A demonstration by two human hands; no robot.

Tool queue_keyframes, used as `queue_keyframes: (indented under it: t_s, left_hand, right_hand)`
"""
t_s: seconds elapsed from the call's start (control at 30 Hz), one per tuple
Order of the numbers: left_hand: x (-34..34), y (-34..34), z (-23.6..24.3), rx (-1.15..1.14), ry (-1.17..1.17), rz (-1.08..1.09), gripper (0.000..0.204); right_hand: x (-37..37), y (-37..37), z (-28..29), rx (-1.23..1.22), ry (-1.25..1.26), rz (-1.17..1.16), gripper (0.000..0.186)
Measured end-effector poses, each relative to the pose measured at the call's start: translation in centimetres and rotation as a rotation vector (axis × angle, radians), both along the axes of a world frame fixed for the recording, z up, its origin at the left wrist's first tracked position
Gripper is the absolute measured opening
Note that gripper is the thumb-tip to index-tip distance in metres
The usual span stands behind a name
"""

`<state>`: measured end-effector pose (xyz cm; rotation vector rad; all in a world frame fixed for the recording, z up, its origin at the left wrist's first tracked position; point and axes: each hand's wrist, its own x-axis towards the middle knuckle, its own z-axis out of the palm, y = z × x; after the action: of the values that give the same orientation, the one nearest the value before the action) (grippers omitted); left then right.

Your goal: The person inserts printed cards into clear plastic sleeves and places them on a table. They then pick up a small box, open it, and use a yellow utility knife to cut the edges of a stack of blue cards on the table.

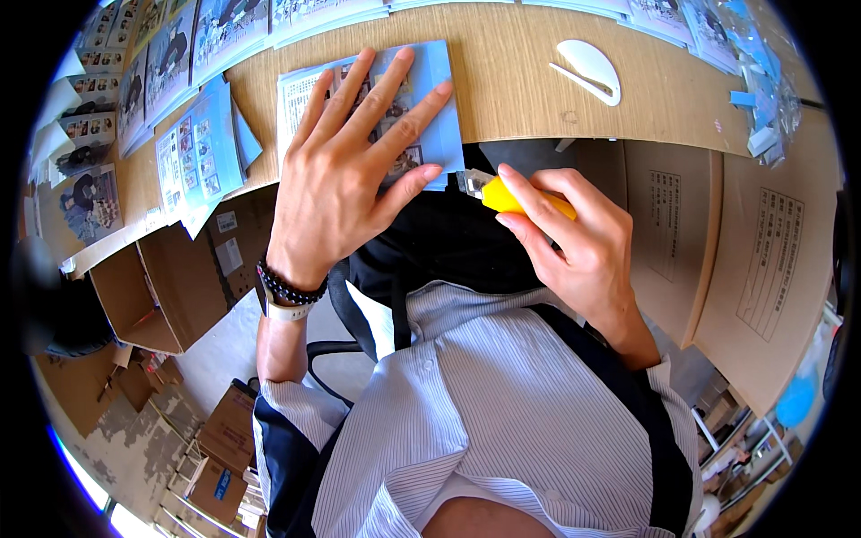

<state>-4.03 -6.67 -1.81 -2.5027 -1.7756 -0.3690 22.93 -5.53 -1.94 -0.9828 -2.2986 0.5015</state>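
My left hand (345, 161) lies flat with fingers spread, pressing on a blue printed sheet (441, 125) with small pictures. What looks like more sheets lies under it, and its near edge reaches past the table's front edge. In my right hand (583, 233) is a yellow utility knife (499, 196), gripped between thumb and fingers. The knife's metal head points left at the near right corner of the sheet. I cannot tell whether the blade touches the paper. A white curved plastic cutter (592, 70) rests on the wooden table, farther right.
Stacks of printed sheets (231, 31) line the far and left sides of the table (511, 99). More blue sheets (193, 152) overhang its front edge at left. Clear plastic scraps (762, 81) sit at the right end. Cardboard boxes (749, 260) stand below.
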Motion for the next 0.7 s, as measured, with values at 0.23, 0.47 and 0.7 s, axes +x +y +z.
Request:
queue_keyframes:
  t_s: [0.23,0.47,0.7]
  left_hand:
    - [-0.1,0.0,-0.3,0.012,0.003,0.008,0.066]
    - [-0.2,0.0,-0.2,0.019,-0.027,0.005,0.06]
    - [0.1,-0.5,0.3,-0.006,-0.056,0.017,0.063]
  right_hand:
    - [-0.2,-0.1,1.2,-0.064,-0.023,-0.003,0.051]
    - [0.3,1.8,0.4,0.18,-0.016,-0.143,0.049]
    - [3.1,3.5,2.0,0.013,0.066,-0.03,0.053]
